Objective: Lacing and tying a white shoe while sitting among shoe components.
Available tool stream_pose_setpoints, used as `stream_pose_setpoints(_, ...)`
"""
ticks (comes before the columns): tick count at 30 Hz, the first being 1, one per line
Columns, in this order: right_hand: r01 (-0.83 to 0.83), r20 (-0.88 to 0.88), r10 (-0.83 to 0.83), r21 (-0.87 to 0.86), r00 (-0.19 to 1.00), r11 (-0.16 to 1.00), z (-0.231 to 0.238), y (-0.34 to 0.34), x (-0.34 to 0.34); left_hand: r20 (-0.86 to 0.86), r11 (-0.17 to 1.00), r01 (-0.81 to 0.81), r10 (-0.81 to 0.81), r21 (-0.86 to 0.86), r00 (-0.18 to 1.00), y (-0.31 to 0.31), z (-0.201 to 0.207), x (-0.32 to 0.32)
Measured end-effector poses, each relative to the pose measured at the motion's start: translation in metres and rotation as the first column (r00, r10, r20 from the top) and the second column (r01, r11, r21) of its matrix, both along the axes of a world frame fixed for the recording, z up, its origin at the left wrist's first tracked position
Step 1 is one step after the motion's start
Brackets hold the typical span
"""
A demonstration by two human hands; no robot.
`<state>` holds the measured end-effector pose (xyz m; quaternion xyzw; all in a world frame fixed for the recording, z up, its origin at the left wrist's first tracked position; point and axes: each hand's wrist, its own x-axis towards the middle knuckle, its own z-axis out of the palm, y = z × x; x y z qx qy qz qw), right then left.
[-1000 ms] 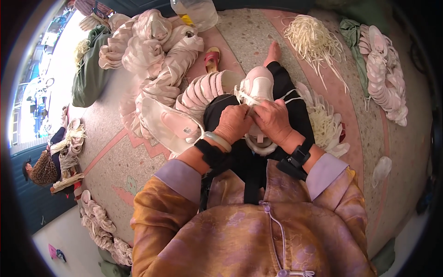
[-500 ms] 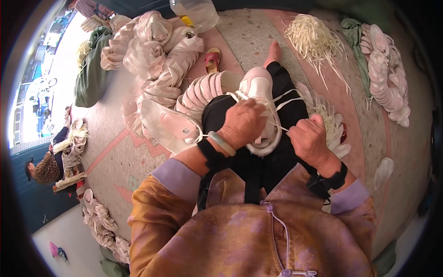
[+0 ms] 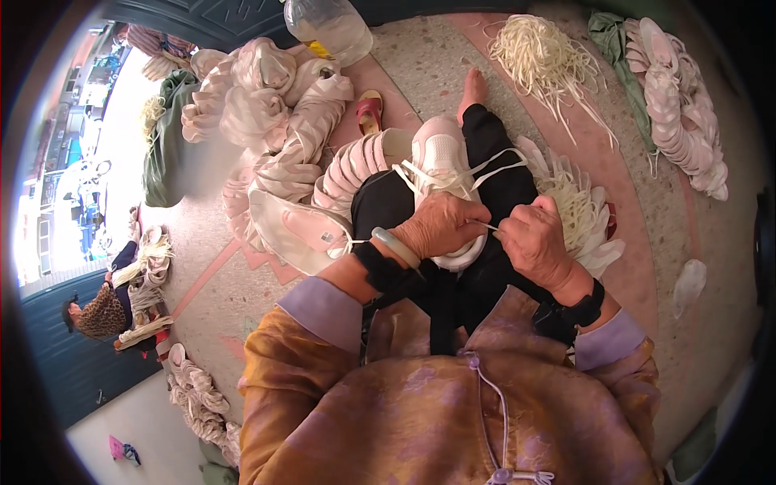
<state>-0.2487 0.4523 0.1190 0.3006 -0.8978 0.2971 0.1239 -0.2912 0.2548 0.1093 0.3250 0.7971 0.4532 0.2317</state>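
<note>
A white shoe upper [image 3: 441, 153] lies across my lap, its toe pointing away from me and cream shoelace [image 3: 497, 166] strands looped loosely over it. My left hand [image 3: 447, 225] reaches over the shoe's near part, fingers pinched on a stretch of the lace. Just right of it, my right hand [image 3: 533, 241] is closed on the same lace, and a short piece shows between the two hands. Most of the shoe's opening is hidden under my left hand. Beside my left thigh, another white shoe upper [image 3: 295, 230] rests at the end of a nested row.
Piled white uppers [image 3: 259, 105] cover the floor at left. A cream lace bundle [image 3: 546, 61] lies beyond my bare foot, with more laces [image 3: 578, 214] right of my leg. A clear jug [image 3: 330, 31], red sandal [image 3: 369, 113] and right-hand stack [image 3: 687, 121] surround me. Another person [image 3: 101, 311] sits far left.
My left hand has moved right and slightly nearer, closing the gap to my right hand. My right hand has shifted a little left. The lace between them is now much shorter.
</note>
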Motion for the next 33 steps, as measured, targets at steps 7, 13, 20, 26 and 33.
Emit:
stream_pose_setpoints(7,0.012,0.059,-0.01,-0.026,0.998,1.0,-0.008,0.003,0.005,-0.375,0.973,0.006,-0.096,-0.233,0.922,0.009,0.01,0.026)
stream_pose_setpoints(13,0.018,0.083,-0.017,-0.007,0.996,1.0,-0.012,0.003,0.008,-0.52,0.996,-0.016,-0.033,-0.091,0.853,0.018,0.01,0.045)
stream_pose_setpoints(20,0.022,0.133,-0.016,-0.045,0.991,0.999,-0.01,-0.004,0.009,-0.506,0.985,-0.096,0.01,-0.143,0.863,0.009,0.001,0.031)
stream_pose_setpoints(26,0.023,0.258,0.012,-0.13,0.966,0.991,-0.013,-0.01,-0.003,-0.41,0.98,-0.035,-0.049,-0.196,0.911,-0.003,0.009,0.013)
stream_pose_setpoints(33,0.071,0.217,-0.048,-0.1,0.975,0.993,-0.031,-0.029,-0.023,-0.486,0.93,-0.352,0.258,-0.11,0.835,-0.032,-0.001,0.0)
